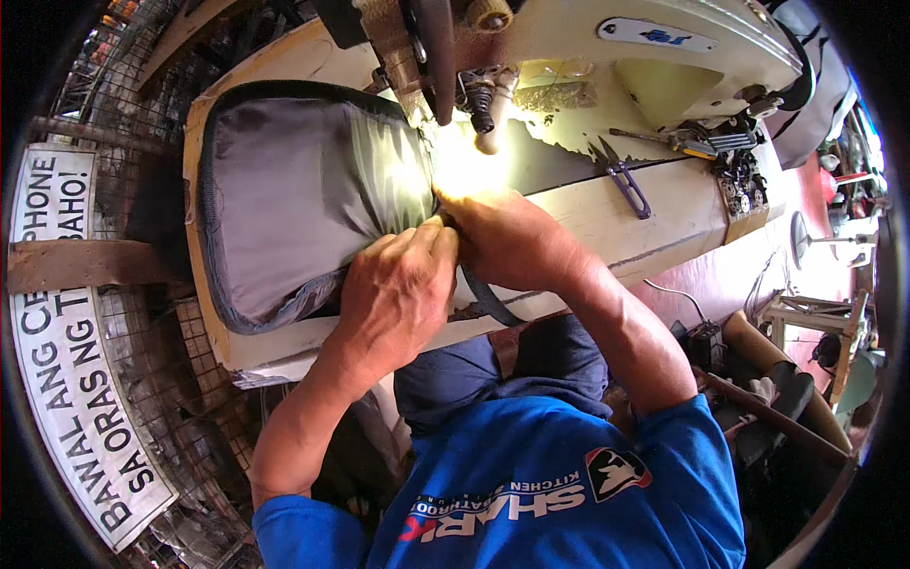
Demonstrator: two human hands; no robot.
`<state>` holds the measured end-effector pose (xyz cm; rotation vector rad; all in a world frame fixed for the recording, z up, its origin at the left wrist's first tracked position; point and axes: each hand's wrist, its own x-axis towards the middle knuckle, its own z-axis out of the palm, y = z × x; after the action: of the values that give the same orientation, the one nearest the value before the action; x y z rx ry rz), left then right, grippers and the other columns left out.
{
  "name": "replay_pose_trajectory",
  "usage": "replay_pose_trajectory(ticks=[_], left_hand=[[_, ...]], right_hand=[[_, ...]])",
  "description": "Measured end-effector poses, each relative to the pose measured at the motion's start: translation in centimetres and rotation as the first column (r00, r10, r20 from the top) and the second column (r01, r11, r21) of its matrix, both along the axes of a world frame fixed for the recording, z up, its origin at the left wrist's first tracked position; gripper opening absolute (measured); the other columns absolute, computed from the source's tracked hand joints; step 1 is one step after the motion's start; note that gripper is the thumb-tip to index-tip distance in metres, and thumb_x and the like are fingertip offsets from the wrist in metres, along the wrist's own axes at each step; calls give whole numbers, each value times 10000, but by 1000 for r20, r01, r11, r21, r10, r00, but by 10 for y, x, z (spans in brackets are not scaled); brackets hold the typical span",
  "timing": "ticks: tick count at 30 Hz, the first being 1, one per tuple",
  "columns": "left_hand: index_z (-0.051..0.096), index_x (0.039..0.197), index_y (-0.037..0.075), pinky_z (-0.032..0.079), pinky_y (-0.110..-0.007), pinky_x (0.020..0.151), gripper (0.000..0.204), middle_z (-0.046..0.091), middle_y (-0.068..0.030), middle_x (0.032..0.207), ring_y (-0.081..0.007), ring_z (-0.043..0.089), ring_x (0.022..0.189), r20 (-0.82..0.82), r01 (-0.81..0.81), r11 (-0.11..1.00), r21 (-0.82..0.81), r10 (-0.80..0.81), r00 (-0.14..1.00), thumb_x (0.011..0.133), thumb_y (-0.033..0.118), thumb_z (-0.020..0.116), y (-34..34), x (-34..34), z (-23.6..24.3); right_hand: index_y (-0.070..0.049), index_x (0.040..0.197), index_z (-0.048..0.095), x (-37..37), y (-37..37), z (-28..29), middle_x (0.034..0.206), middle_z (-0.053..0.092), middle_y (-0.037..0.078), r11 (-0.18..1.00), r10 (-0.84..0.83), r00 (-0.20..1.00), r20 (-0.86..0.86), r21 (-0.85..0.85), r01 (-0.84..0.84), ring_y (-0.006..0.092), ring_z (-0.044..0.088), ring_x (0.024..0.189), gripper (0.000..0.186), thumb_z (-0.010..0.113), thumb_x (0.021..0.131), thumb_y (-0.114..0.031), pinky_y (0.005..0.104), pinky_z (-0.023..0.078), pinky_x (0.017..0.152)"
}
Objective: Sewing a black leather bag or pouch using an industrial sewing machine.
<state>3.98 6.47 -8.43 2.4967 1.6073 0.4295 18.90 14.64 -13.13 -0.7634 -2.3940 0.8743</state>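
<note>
A grey fabric panel (294,190) with dark binding round its rim lies on the sewing table, its right edge reaching the lit area under the sewing machine (569,38). My left hand (403,284) is closed at the panel's lower right edge, fingers bent over the cloth. Close against it, my right hand (517,237) is also closed on the cloth's edge, just below the machine's presser area. Strong glare there washes out the needle and some of my right fingertips. A dark strap (488,299) hangs from beneath my right hand over the table's front edge.
Purple-handled thread snips (626,180) lie on the table right of the machine's needle area. Beyond them are a screwdriver (664,140) and a tray of metal bobbins (744,185). A wire mesh with a white sign (71,351) stands at the left.
</note>
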Motion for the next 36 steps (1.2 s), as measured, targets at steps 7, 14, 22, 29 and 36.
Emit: replay_pose_trajectory(ticks=[7,14,22,29,36], left_hand=[[570,852,35,502,-340,685,50,584,-99,844,-223,615,765,-98,34,994,109,-23,995,813,61,588,-1,-2,-8],[573,864,31,506,-346,675,62,583,-103,847,-235,612,753,-3,33,999,22,-33,999,806,51,574,12,-9,-9],[560,840,59,494,-348,691,44,561,-101,830,-233,605,781,-42,-13,996,90,17,999,801,75,574,14,7,-11],[552,848,60,495,-345,699,51,557,-99,842,-235,608,793,-82,11,997,81,-5,997,818,94,574,17,0,-8],[595,887,32,462,-367,803,87,633,-140,1043,-243,576,863,-189,-37,989,145,65,980,829,98,592,2,12,0]], right_hand=[[58,715,642,2,4,13,740,632,244,983,78,993,84,161,-91,406,652,734,111,654,614,12,433,536,675],[54,805,620,-2,10,12,765,604,239,978,30,996,85,203,-46,406,634,761,146,624,662,23,423,532,722],[47,1017,552,7,20,12,883,605,249,997,47,988,148,57,-56,418,621,883,298,629,734,-6,427,524,779],[2,1263,497,8,19,5,1056,625,228,997,50,989,141,47,-57,420,616,957,496,649,794,-56,436,522,827],[12,1060,582,21,2,23,805,653,226,924,-147,963,224,-315,214,452,627,802,303,672,788,-86,505,506,704]])
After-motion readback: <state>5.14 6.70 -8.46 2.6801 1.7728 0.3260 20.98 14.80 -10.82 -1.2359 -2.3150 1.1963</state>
